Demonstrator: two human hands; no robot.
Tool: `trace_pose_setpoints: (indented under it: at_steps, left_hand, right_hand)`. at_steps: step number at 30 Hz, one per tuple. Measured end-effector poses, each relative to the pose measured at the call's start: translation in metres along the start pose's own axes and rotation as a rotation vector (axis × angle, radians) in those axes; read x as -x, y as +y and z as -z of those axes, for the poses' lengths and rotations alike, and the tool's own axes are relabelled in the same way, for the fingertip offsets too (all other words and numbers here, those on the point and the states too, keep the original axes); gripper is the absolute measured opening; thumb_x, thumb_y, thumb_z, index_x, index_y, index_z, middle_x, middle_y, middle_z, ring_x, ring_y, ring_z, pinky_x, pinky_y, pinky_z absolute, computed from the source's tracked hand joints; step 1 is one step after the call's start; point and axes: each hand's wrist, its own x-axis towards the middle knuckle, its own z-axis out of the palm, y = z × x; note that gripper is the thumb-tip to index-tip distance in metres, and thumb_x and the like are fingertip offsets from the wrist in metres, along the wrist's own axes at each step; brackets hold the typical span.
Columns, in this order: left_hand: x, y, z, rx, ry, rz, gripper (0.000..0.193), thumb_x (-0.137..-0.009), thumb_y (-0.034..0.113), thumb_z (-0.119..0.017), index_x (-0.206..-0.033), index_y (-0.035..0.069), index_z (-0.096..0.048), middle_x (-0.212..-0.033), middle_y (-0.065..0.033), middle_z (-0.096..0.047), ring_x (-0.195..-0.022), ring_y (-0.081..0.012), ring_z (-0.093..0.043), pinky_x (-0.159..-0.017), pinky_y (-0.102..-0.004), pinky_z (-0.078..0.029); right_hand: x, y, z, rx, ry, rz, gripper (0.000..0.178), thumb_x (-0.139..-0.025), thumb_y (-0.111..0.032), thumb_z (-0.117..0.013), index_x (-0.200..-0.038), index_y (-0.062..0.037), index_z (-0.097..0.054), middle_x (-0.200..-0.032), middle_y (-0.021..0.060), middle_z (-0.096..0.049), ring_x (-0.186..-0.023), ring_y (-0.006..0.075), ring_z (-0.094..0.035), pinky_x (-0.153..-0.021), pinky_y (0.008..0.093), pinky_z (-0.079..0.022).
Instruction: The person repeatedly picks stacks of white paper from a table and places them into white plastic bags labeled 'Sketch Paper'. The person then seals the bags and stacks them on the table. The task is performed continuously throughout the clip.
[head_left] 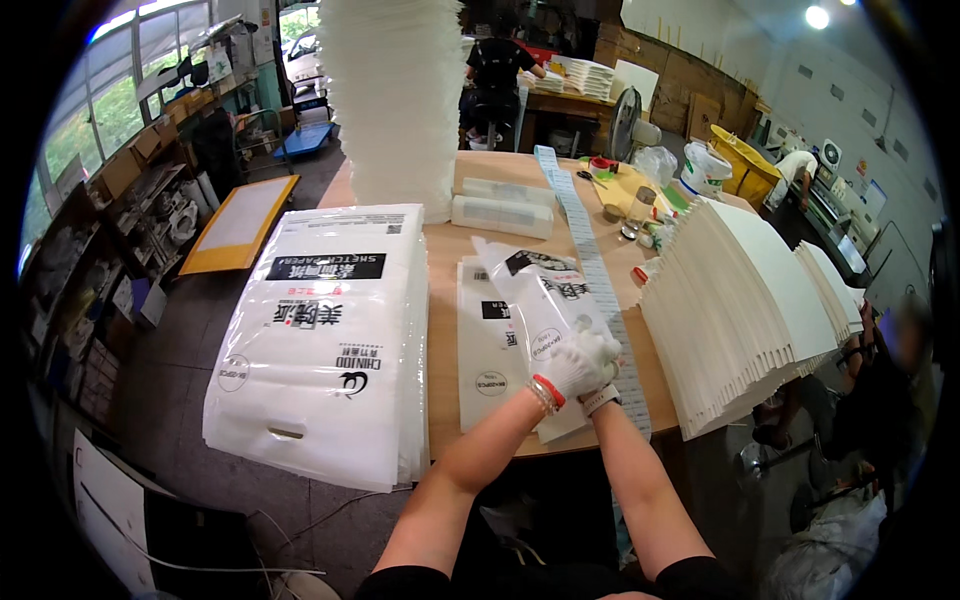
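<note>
Printed plastic bag (538,290), mid-frame, its long axis slanting toward upper left from the gloved left hand (568,370) and right hand (601,349), bunched equally near its lower part; I can't tell how their fingers close. Beyond, clear plastic rolls (502,216) lie upper centre.

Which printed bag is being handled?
The tilted bag touching the left hand; the flat bag beside it and the bag pile at left lie untouched.

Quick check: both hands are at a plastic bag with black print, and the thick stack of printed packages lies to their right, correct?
The side is wrong: the head view shows the thick stack of printed packages to the left of both hands. The left hand and right hand are at the plastic bag.
</note>
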Motion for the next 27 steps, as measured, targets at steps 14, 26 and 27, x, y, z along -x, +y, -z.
trace_pose_setpoints:
  at_steps: [14, 26, 27]
  left_hand:
    - [0.144, 0.032, -0.065, 0.235, 0.021, 0.571, 0.038, -0.072, 0.019, -0.061, -0.105, 0.001, -0.053, -0.101, -0.0236, -0.055, -0.088, -0.0383, -0.057, -0.075, -0.0413, -0.048]
    - [0.257, 0.042, -0.16, 1.348, 0.164, 1.386, 0.021, -0.089, 0.018, -0.051, -0.098, 0.0, -0.056, -0.084, -0.0112, -0.063, -0.077, -0.0204, -0.064, -0.067, -0.0299, -0.053]
    - [0.259, 0.043, -0.157, 1.344, 0.178, 1.395, 0.02, -0.089, 0.017, -0.051, -0.097, 0.0, -0.056, -0.083, -0.011, -0.063, -0.077, -0.0208, -0.064, -0.067, -0.0299, -0.053]
  right_hand:
    - [0.103, 0.08, 0.006, -0.253, 0.291, -0.141, 0.04, -0.079, -0.038, -0.052, -0.106, -0.0094, -0.06, -0.112, 0.0224, -0.056, -0.105, 0.0355, -0.052, -0.086, 0.0417, -0.043]
    - [0.104, 0.035, -0.162, 0.044, 0.551, 0.42, 0.052, -0.071, -0.037, -0.06, -0.116, -0.0113, -0.056, -0.121, 0.0164, -0.052, -0.113, 0.0311, -0.047, -0.097, 0.0435, -0.035]
    - [0.101, 0.035, -0.163, 0.003, 0.483, 0.393, 0.048, -0.072, -0.035, -0.059, -0.113, -0.011, -0.058, -0.117, 0.016, -0.054, -0.11, 0.0312, -0.049, -0.094, 0.0437, -0.037]
